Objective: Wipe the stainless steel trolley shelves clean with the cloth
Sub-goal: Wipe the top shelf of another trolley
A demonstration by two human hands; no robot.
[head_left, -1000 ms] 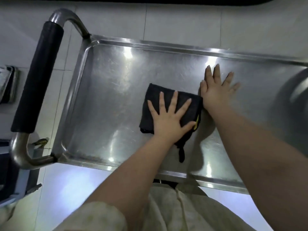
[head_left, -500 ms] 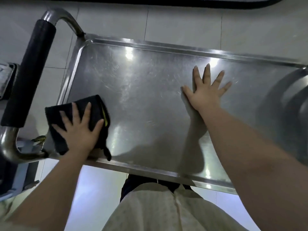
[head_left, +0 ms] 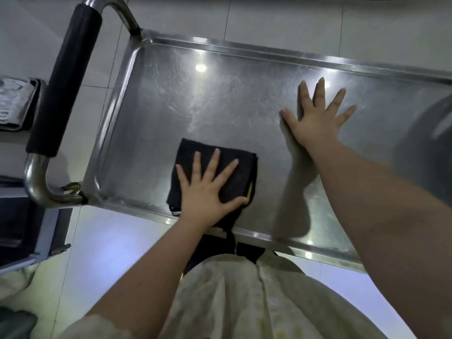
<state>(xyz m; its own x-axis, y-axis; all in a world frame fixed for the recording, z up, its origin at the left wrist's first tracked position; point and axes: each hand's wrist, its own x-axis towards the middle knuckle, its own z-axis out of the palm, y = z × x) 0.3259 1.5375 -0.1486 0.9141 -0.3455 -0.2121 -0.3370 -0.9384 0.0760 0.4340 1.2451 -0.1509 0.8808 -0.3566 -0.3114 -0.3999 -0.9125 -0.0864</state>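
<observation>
The stainless steel trolley's top shelf (head_left: pixel 220 99) fills the middle of the view, scratched and shiny, with a raised rim. A folded black cloth (head_left: pixel 242 167) with a yellow tag lies on the shelf near its front edge. My left hand (head_left: pixel 208 189) presses flat on the cloth with spread, straight fingers. A strip of the cloth hangs over the front rim. My right hand (head_left: pixel 315 118) rests flat on the bare steel to the right of the cloth, fingers spread.
The trolley's push handle (head_left: pixel 66 77), with a black grip, curves along the left end. Left of it a dark object (head_left: pixel 14 104) sits at the frame's edge. A large round steel vessel (head_left: pixel 430 148) stands at the shelf's right. Pale floor tiles surround the trolley.
My left hand slid the cloth from the shelf's middle to the front left corner and back right toward the middle front. My right hand stayed planted flat on the steel.
</observation>
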